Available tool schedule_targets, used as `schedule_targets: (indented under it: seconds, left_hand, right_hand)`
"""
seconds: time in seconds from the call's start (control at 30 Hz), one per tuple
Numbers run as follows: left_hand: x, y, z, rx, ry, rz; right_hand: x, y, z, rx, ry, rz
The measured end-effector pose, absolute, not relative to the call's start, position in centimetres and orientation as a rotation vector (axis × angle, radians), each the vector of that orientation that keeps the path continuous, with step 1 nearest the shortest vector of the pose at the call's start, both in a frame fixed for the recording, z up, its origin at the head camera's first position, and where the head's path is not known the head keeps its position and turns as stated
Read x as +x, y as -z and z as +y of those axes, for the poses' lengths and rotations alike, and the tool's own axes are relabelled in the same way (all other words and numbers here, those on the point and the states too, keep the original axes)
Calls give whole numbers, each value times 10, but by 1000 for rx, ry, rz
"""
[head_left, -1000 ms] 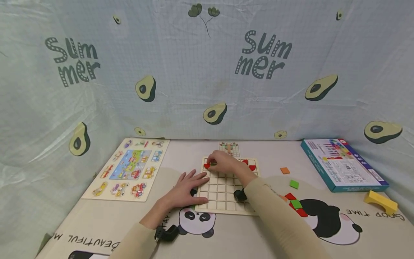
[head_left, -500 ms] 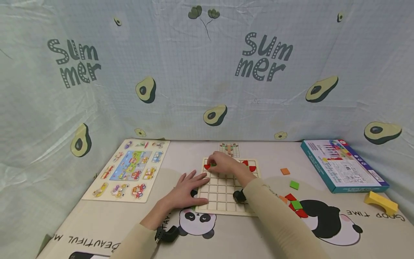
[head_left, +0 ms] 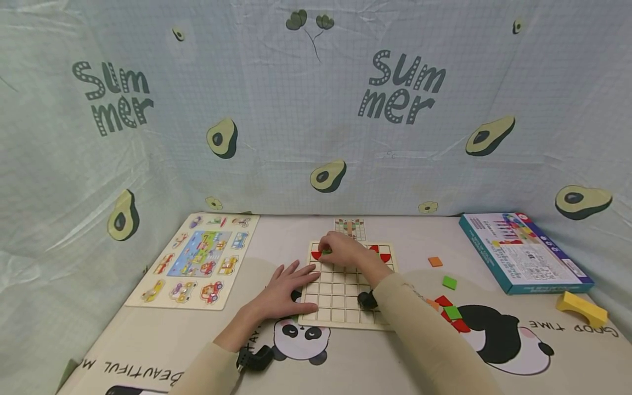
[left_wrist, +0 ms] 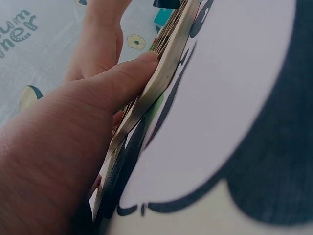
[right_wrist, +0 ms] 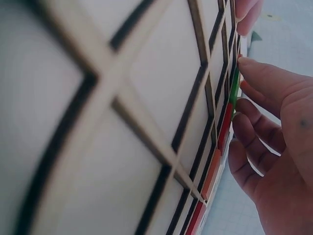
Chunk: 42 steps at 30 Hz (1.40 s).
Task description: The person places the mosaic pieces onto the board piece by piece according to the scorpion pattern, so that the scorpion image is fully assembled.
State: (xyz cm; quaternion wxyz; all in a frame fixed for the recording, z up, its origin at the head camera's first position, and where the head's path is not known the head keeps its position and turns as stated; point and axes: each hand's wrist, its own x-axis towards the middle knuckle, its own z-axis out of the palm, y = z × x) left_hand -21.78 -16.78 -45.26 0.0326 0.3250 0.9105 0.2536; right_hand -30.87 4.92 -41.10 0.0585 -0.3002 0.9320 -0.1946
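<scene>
A wooden grid board lies on the table with red pieces in its far row. My left hand rests on the board's left edge, fingers spread; in the left wrist view its thumb lies on the rim. At the far left of the grid, my right hand pinches a green square tile between thumb and fingertips, down at a cell. Beside it sits a red rounded piece. The right hand and forearm hide part of the far rows.
A small pattern card lies beyond the board. Loose orange, green and red tiles are at the right. A vehicle puzzle lies left; a teal box and yellow arch block lie far right.
My right hand shifts very slightly to the right over the same far-left cells, still with the green tile. The left hand stays in place on the board.
</scene>
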Motion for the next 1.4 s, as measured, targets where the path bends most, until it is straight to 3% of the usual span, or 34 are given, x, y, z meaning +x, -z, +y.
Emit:
schedule_targets:
  seconds: [1.4]
  left_hand:
    - [-217, 451, -167, 982, -768, 2811]
  right_hand:
    - [-265, 391, 164, -974, 869, 2822]
